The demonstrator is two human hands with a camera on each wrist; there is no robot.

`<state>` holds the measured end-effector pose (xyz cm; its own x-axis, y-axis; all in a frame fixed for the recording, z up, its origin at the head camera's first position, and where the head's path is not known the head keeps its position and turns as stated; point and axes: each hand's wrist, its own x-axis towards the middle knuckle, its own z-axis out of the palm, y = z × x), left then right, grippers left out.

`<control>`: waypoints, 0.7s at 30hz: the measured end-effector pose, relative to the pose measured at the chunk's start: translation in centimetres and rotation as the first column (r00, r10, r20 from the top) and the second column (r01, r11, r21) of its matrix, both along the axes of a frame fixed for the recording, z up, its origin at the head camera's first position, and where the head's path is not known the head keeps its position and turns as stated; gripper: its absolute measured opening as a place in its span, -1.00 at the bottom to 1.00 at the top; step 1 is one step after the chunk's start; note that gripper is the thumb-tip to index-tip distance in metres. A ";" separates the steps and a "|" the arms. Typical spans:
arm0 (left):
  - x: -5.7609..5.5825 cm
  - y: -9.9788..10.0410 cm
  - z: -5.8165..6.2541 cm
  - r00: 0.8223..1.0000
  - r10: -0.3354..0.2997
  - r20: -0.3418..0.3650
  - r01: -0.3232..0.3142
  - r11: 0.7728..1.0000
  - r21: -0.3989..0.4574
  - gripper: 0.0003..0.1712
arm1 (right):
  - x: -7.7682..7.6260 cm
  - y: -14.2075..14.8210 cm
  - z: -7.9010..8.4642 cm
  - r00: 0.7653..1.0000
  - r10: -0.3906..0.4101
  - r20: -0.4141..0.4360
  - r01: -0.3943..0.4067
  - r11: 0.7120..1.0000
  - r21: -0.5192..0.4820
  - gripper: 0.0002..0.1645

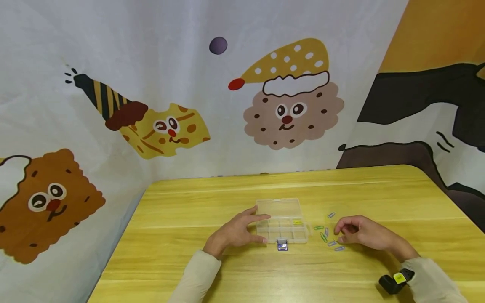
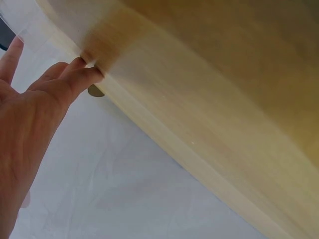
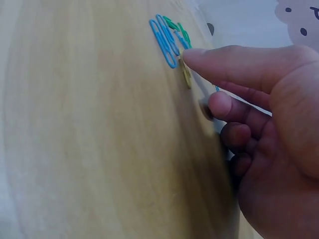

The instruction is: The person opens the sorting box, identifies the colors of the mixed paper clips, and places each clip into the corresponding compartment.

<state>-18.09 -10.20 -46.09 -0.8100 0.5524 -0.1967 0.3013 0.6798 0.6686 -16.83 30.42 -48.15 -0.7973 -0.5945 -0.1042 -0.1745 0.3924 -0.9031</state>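
Fingers of the R hand hang loosely curled, thumb tip right at a yellow clip; on my R wrist feed the thumb hides part of the index, so I can't tell if they're pinching the clip or only touching it. Thumb's held low, prob. b/c a clip that thin needs catching by its edge. That clip's on the near R side of a loose group on the bench, w/ blue clips close by, green clips nearer the box, and one blue off alone toward the back. L hand has fingers spread at the L end of the clear box, thumb by the front corner, index up near the hinge line; I read that as a light brace vs. skidding, tho pressure isn't something I can see. Box sits flat, lid folded back away from the person, prob. to leave the compartments reachable. Smth. yellow is in a far R compartment, too small to ID. Small blue piece sits at the front latch. In the way: the box's R wall, btwn clips and compartments, plus the green pair on that side. Wrist cam juts from the R sleeve, well apart from the clips. Cartoon backdrop hangs behind the bench, no obstacle afaik.
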 end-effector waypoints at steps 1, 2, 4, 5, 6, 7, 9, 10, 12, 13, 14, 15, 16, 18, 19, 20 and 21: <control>0.0 0.0 0.0 1.000 -0.002 -0.001 0.002 1.000 0.001 -0.24 | 0.0 0.0 0.0 1.000 -0.003 0.002 0.003 1.000 -0.001 -0.78; 0.0 0.0 0.0 1.000 -0.003 -0.003 0.003 1.000 0.003 -0.24 | 0.0 0.0 -0.1 1.000 -0.006 0.003 0.006 1.000 -0.001 -0.78; -0.1 0.0 -0.1 1.000 -0.005 -0.003 0.005 1.000 0.006 -0.24 | 0.1 0.0 -0.2 1.000 -0.011 0.006 0.011 1.000 -0.003 -0.78; -0.1 0.0 -0.1 1.000 -0.005 -0.002 0.005 1.000 0.009 -0.24 | 0.1 0.0 -0.2 1.000 -0.011 0.009 0.011 1.000 -0.005 -0.78; -0.1 0.0 -0.2 1.000 -0.006 -0.001 0.006 1.000 0.013 -0.24 | 0.1 0.0 -0.3 1.000 -0.012 0.010 0.012 1.000 -0.006 -0.77; -0.1 0.0 -0.1 1.000 -0.005 0.002 0.005 1.000 0.013 -0.24 | 0.1 0.0 -0.3 1.000 -0.013 0.011 0.014 1.000 -0.008 -0.77; -0.1 0.0 -0.1 1.000 -0.002 0.006 0.002 1.000 0.011 -0.24 | 0.1 0.1 -0.4 1.000 -0.015 0.012 0.015 1.000 -0.013 -0.78; 0.0 0.0 -0.1 1.000 -0.001 0.007 0.000 1.000 0.010 -0.24 | 0.1 0.1 -0.4 1.000 -0.015 0.013 0.016 1.000 -0.015 -0.78; 0.0 0.0 0.0 1.000 -0.001 0.009 0.001 1.000 0.005 -0.23 | 0.1 0.2 -0.5 1.000 -0.018 0.012 0.019 1.000 -0.017 -0.79; 0.0 0.0 0.0 1.000 0.000 0.013 0.000 1.000 0.002 -0.23 | 0.2 0.2 -0.5 1.000 -0.020 0.010 0.020 1.000 -0.017 -0.79; 0.0 0.0 0.1 1.000 -0.001 0.016 0.001 1.000 0.002 -0.23 | 0.2 0.2 -0.5 1.000 -0.021 0.009 0.021 1.000 -0.017 -0.79; 0.0 0.0 0.2 1.000 -0.003 0.017 0.003 1.000 0.003 -0.23 | 0.2 0.2 -0.5 1.000 -0.023 0.007 0.023 1.000 -0.018 -0.79; 0.0 0.0 0.2 1.000 -0.005 0.018 0.005 1.000 0.006 -0.23 | 0.2 0.2 -0.5 1.000 -0.025 0.004 0.025 1.000 -0.017 -0.80; 0.0 0.0 0.3 1.000 -0.008 0.022 0.008 1.000 0.012 -0.23 | 0.2 0.1 -0.5 1.000 -0.029 -0.004 0.029 0.999 -0.014 -0.80; 0.0 0.0 0.3 1.000 -0.010 0.023 0.009 1.000 0.014 -0.23 | 0.2 0.1 -0.5 0.999 -0.031 -0.008 0.031 0.999 -0.010 -0.80; 0.0 0.0 0.3 1.000 -0.011 0.022 0.011 1.000 0.015 -0.23 | 0.3 0.1 -0.5 0.999 -0.033 -0.011 0.033 0.999 -0.007 -0.80; 0.0 0.0 0.3 1.000 -0.012 0.020 0.012 1.000 0.014 -0.23 | 0.3 0.0 -0.4 0.999 -0.036 -0.015 0.035 0.999 -0.002 -0.80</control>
